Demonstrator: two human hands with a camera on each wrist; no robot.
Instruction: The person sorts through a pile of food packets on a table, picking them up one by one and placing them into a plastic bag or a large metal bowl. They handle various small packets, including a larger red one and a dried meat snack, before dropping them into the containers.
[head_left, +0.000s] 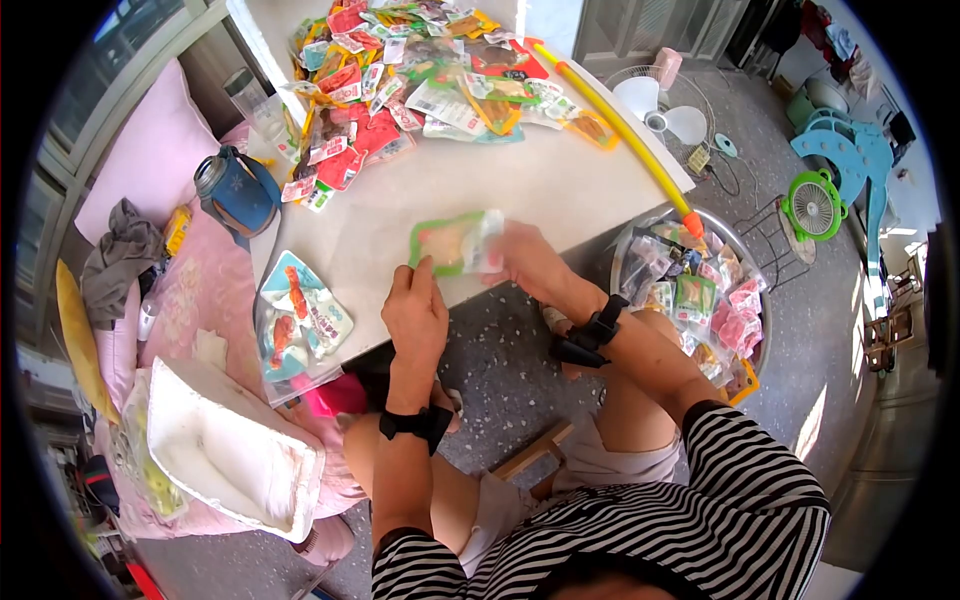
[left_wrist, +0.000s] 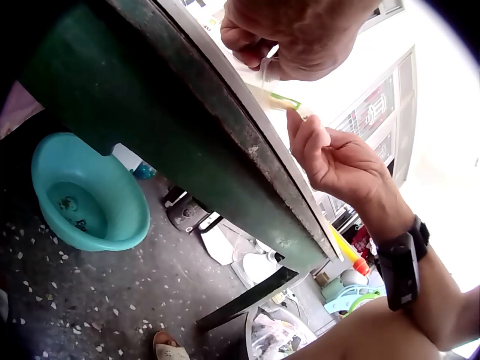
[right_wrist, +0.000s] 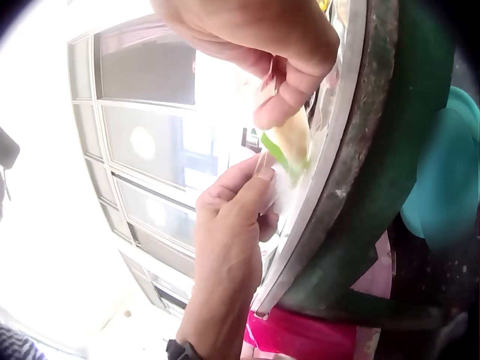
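Low white table (head_left: 560, 190) heaped with snack packets (head_left: 400, 80), one held just above its near edge.
Both hands pinch the green-edged packet (head_left: 455, 242): left hand (head_left: 415, 315) at its near-left corner, right hand (head_left: 525, 262) at the clear right end. It looks light, thin and floppy, with likely slick film. The sealed edges seem the best place to hold it.

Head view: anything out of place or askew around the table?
Clear bag of packets overhangs the table's near left corner; yellow tube lies slanted along the right side, orange tip past the edge. Either might slide off. Green-edged packet, held by left hand and right hand, looks fine.
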